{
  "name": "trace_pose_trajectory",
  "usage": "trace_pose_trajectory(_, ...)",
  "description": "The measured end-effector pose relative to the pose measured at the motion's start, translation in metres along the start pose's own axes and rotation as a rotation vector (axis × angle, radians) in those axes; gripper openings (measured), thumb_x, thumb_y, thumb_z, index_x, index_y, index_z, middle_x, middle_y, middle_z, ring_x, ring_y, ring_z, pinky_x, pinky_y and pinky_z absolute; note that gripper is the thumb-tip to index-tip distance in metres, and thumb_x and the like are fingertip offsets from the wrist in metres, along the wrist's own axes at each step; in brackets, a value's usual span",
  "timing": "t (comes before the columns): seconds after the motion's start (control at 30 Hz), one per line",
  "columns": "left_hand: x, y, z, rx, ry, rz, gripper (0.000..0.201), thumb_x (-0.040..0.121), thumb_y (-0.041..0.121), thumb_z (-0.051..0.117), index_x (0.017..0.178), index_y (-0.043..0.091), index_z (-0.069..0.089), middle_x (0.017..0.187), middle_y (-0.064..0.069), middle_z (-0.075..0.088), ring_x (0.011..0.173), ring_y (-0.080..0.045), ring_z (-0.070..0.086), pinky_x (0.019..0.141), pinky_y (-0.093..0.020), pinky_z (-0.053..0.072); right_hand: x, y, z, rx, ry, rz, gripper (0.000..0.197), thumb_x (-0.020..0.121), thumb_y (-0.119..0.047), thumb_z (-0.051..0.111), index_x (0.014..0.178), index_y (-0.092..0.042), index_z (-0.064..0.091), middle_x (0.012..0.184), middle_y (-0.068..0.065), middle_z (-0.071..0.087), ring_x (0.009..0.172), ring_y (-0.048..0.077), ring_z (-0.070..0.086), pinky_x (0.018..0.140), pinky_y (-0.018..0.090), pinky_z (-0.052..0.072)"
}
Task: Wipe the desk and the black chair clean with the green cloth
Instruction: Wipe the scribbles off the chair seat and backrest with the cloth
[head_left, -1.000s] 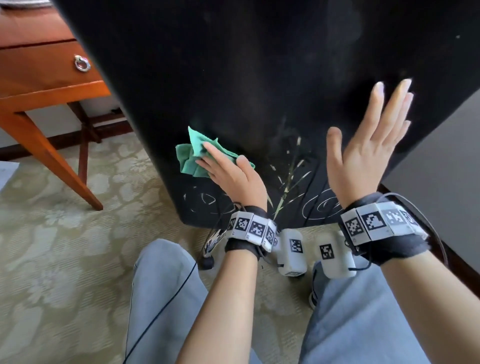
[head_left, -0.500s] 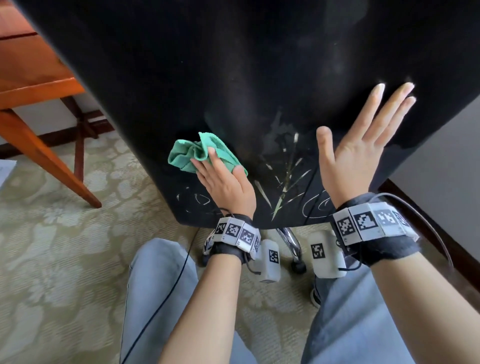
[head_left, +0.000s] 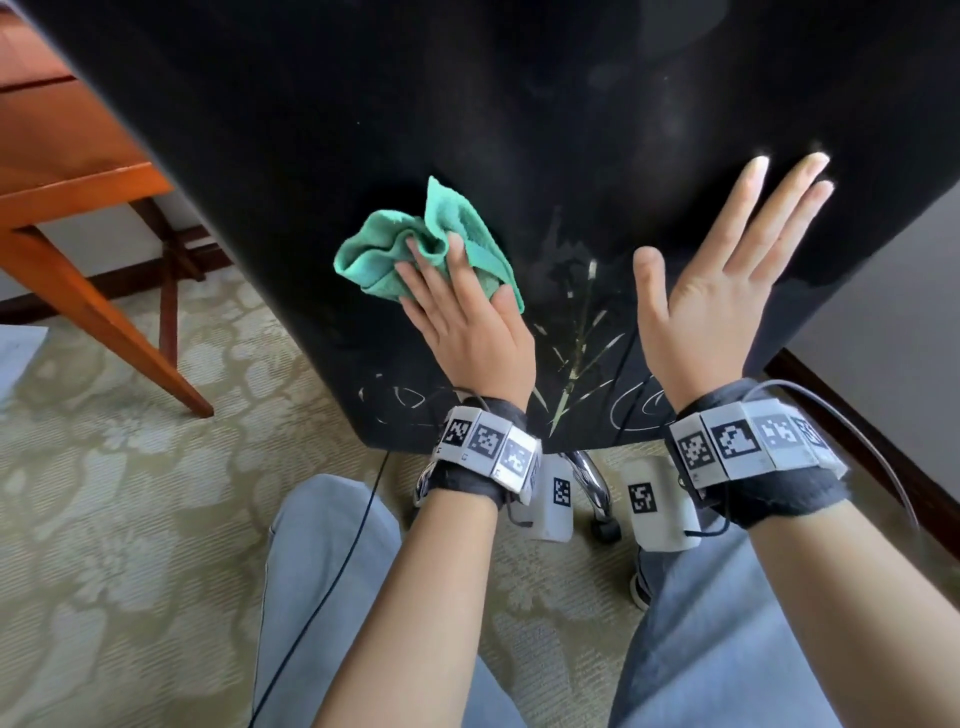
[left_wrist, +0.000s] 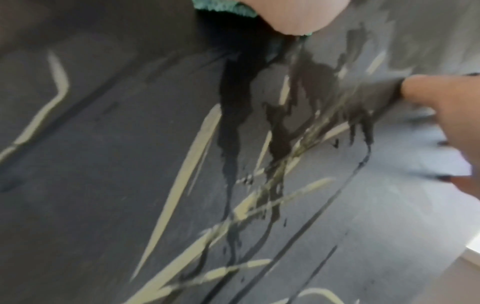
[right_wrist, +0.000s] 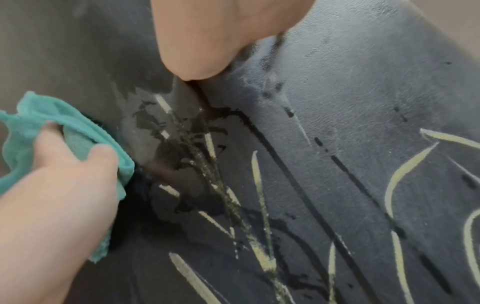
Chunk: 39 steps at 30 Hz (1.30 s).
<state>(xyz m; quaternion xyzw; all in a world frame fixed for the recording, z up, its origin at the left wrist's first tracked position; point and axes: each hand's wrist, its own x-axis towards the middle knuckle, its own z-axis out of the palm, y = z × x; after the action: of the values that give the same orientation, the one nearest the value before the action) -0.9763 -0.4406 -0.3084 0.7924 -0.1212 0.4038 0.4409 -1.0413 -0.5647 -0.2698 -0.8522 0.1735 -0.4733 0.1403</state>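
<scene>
Pressing green cloth (head_left: 431, 249) under left hand (head_left: 467, 332) fingers, against black chair (head_left: 467, 104).

Left hand (head_left: 467, 332) presses flat with fingers extended; right hand (head_left: 722, 306) is raised, fingers straight and spread.

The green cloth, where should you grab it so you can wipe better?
Probably the loose bunched folds of the crumpled green terry cloth, coming from the left. They stick out past the left hand, which presses the rest flat against the black leather chair.

Black wristbands (head_left: 470, 470) with white tag blocks; light-blue jeans (head_left: 332, 571).
</scene>
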Motion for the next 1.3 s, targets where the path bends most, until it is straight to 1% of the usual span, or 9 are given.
trace_pose_trajectory(0.17,-0.034,-0.029,0.000,-0.012,-0.077,-0.318,0.071,0.084,0.025,0.038,0.147,0.000,0.016,0.146,-0.040,0.018,0.138,-0.051,0.018,0.114,-0.057,0.017,0.001,0.002,-0.001,0.009,-0.019,-0.003,0.072,0.094,-0.035,0.050,0.145,0.005,0.019,0.146,0.041,0.013,0.136,0.056,0.008,0.114,0.049,0.008)
trace_pose_trajectory(0.3,-0.041,-0.046,-0.005,-0.193,-0.049,-0.666,0.073,0.087,0.025,0.033,0.149,-0.001,0.003,0.155,-0.027,0.001,0.146,-0.037,0.003,0.119,-0.043,0.009,0.000,0.004,0.000,0.013,-0.023,0.003,0.073,0.094,-0.037,0.051,0.145,0.004,0.019,0.146,0.041,0.013,0.136,0.057,0.009,0.113,0.050,0.011)
trace_pose_trajectory(0.43,-0.030,-0.035,-0.008,-0.258,0.000,-0.624,0.072,0.085,0.013,0.036,0.150,0.001,0.008,0.156,-0.025,0.000,0.146,-0.035,0.000,0.116,-0.034,0.003,-0.001,-0.002,-0.002,0.068,-0.020,0.030,0.072,0.094,-0.034,0.051,0.145,0.004,0.017,0.147,0.041,0.010,0.137,0.056,0.005,0.114,0.042,0.000)
trace_pose_trajectory(0.57,-0.014,-0.030,-0.012,-0.225,0.059,-0.447,0.067,0.084,0.004,0.040,0.147,-0.002,0.017,0.154,-0.028,0.009,0.144,-0.041,0.006,0.115,-0.042,0.009,-0.005,-0.006,-0.006,0.056,-0.023,0.087,0.073,0.094,-0.033,0.051,0.147,0.002,0.015,0.150,0.037,0.008,0.139,0.052,0.003,0.110,0.060,0.006)
trace_pose_trajectory(0.73,-0.014,-0.046,-0.009,-0.237,0.081,-0.450,0.070,0.083,0.022,0.032,0.148,0.003,0.012,0.154,-0.029,0.007,0.144,-0.040,0.006,0.116,-0.042,0.010,-0.019,-0.010,0.003,0.131,-0.015,0.163,0.075,0.094,-0.030,0.055,0.147,0.003,0.013,0.149,0.039,0.002,0.139,0.052,-0.001,0.109,0.061,0.004)
trace_pose_trajectory(0.9,-0.041,-0.079,-0.002,-0.201,0.026,-0.558,0.073,0.083,0.028,0.029,0.148,0.003,0.008,0.155,-0.028,0.002,0.145,-0.040,0.004,0.118,-0.041,0.011,-0.031,-0.003,0.020,0.134,0.019,0.119,0.077,0.092,-0.026,0.060,0.142,0.014,0.018,0.142,0.048,0.006,0.134,0.060,0.003,0.113,0.028,-0.010)
trace_pose_trajectory(1.07,-0.068,-0.102,0.003,-0.209,-0.006,-0.695,0.069,0.087,0.014,0.034,0.149,0.000,0.008,0.155,-0.026,-0.001,0.145,-0.037,0.004,0.109,-0.009,0.002,-0.033,0.001,0.027,0.112,0.061,0.061,0.076,0.090,-0.029,0.054,0.137,0.020,0.020,0.136,0.054,0.008,0.130,0.064,0.004,0.115,0.038,-0.003)
trace_pose_trajectory(1.2,-0.061,-0.095,0.008,-0.237,0.043,-0.683,0.068,0.085,0.017,0.033,0.148,0.008,0.009,0.156,-0.026,0.001,0.145,-0.035,0.004,0.117,-0.034,0.007,-0.034,0.001,0.031,0.115,0.081,0.052,0.077,0.092,-0.034,0.050,0.136,0.022,0.020,0.136,0.055,0.008,0.130,0.059,0.002,0.115,0.045,0.000)
trace_pose_trajectory(1.3,-0.050,-0.079,0.007,-0.229,0.051,-0.521,0.064,0.083,0.022,0.032,0.143,0.017,0.011,0.154,-0.029,0.006,0.144,-0.038,0.006,0.116,-0.038,0.007,-0.034,0.000,0.032,0.115,0.096,0.053,0.077,0.094,-0.036,0.044,0.135,0.024,0.019,0.135,0.055,0.007,0.128,0.066,0.004,0.114,0.051,0.001)
